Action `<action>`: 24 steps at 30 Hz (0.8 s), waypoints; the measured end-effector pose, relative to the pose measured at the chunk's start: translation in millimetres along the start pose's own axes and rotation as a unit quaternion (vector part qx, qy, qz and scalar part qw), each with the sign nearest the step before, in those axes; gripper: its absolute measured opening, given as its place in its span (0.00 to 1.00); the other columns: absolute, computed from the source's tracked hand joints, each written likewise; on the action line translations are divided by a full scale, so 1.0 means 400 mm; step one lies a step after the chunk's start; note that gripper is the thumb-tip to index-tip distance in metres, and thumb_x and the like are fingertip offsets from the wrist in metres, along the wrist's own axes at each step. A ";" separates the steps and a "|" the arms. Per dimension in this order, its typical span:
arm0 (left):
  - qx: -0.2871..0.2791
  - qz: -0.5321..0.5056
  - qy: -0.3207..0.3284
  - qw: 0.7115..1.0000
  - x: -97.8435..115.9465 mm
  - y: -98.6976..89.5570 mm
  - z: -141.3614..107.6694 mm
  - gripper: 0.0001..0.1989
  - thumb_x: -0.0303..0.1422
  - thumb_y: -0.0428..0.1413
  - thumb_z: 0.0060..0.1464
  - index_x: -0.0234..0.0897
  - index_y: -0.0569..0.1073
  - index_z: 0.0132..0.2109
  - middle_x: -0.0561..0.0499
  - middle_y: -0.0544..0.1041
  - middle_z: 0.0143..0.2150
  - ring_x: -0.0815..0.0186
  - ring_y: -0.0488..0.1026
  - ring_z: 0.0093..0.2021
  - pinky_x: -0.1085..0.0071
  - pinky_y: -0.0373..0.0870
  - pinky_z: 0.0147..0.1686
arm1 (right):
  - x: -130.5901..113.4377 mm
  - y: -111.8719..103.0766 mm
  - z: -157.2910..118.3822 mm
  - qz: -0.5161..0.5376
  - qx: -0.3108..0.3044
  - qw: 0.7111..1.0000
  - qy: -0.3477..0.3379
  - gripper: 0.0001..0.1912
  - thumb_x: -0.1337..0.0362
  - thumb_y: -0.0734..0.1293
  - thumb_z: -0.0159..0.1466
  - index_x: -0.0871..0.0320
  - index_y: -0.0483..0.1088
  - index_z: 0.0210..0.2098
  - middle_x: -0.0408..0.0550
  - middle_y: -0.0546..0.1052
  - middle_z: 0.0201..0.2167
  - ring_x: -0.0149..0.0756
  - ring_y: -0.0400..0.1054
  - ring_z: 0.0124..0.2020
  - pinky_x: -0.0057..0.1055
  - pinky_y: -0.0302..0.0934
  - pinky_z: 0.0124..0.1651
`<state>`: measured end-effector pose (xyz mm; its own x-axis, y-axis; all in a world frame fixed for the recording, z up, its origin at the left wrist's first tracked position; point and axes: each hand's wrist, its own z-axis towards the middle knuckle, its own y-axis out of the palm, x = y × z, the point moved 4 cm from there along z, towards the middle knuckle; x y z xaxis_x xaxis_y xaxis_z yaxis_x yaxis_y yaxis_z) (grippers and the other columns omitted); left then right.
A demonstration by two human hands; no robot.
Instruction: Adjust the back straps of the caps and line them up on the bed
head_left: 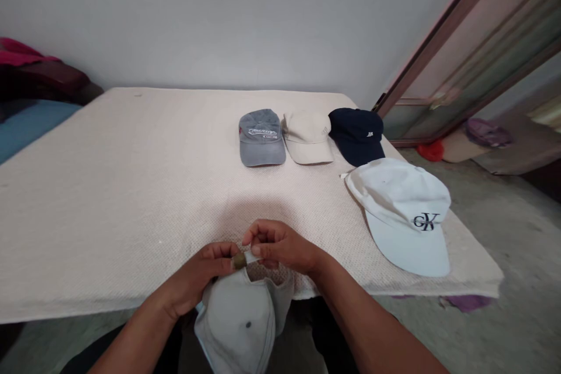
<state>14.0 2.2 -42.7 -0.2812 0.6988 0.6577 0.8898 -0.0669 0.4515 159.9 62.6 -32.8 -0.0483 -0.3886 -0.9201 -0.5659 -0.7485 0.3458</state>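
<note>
A light grey baseball cap (239, 318) hangs at the table's near edge, its back opening turned away from me. My left hand (205, 272) is closed on the cap's strap beside a brass-coloured buckle (239, 260). Just to the right, my right hand (280, 245) pinches the pale strap end (251, 256) between thumb and fingers. Part of the cap's brim side is cut off at the bottom of the view.
A white cap with dark letters (403, 210) lies at the table's right edge. Behind it sit a grey-blue cap (262, 139), a beige cap (308, 137) and a navy cap (357, 135) in a row. A pale cloth covers the table (109, 204); a wall rises behind.
</note>
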 end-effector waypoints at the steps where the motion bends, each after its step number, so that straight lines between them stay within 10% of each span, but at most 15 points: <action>1: -0.002 -0.005 0.002 1.000 -0.002 -0.003 0.001 0.06 0.31 0.64 0.44 0.34 0.75 0.31 0.54 0.73 0.25 0.74 0.66 0.23 0.78 0.59 0.25 | -0.001 -0.002 -0.001 -0.004 0.001 1.000 0.002 0.11 0.62 0.68 0.57 0.60 0.67 0.38 0.36 0.64 0.19 0.21 0.54 0.18 0.20 0.48 0.21; 24: 0.021 0.013 0.002 1.000 -0.006 0.000 0.008 0.08 0.32 0.63 0.47 0.33 0.76 0.35 0.50 0.76 0.29 0.72 0.69 0.26 0.76 0.62 0.28 | 0.015 0.003 0.006 0.000 0.051 0.999 -0.019 0.11 0.65 0.69 0.54 0.60 0.67 0.36 0.38 0.67 0.22 0.23 0.58 0.21 0.22 0.52 0.23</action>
<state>16.0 2.8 -46.2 -0.2595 0.6943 0.6712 0.9111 -0.0544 0.4085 156.9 60.7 -38.3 -0.0786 -0.3672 -0.9268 -0.6467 -0.6888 0.3277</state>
